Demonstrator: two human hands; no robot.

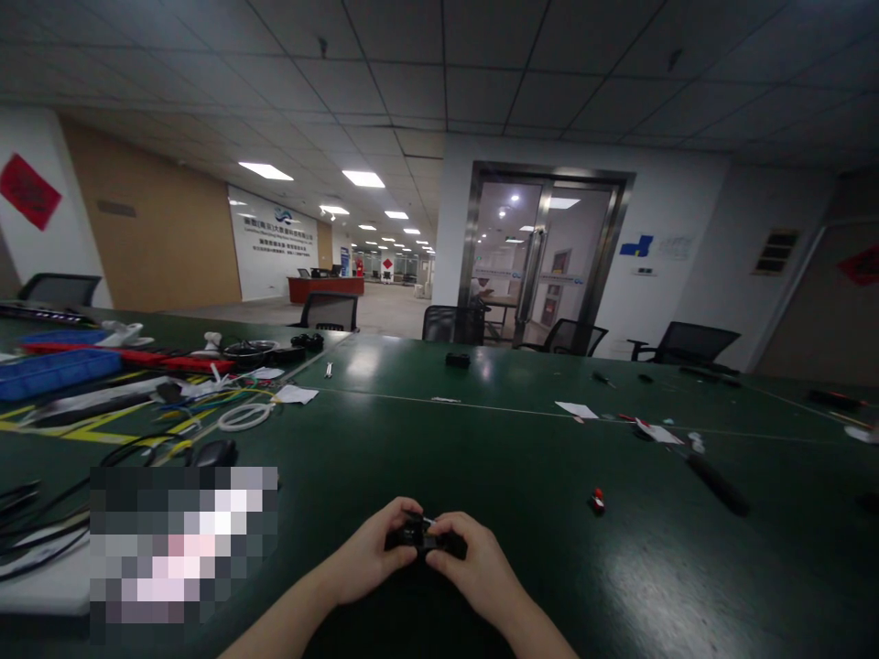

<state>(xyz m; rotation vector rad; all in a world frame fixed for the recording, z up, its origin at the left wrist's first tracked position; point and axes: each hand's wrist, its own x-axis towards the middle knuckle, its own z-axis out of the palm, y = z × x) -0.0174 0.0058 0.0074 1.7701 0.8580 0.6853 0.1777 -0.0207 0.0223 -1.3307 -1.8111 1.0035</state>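
Observation:
Both hands meet low in the middle of the head view, just above the dark green table. Between them is a small black part with a boxy shape; its exact kind is hard to make out. My left hand is closed on its left end, thumb below and fingers above. Thumb and fingers of my right hand pinch its right end. A small light-coloured bit shows near the right fingertips. To the right, apart from the hands, lies a small red and black object.
A black computer mouse, a coiled white cable and blue trays crowd the left side. Farther back sits a black block. A long black object and paper scraps lie right. Chairs line the far edge.

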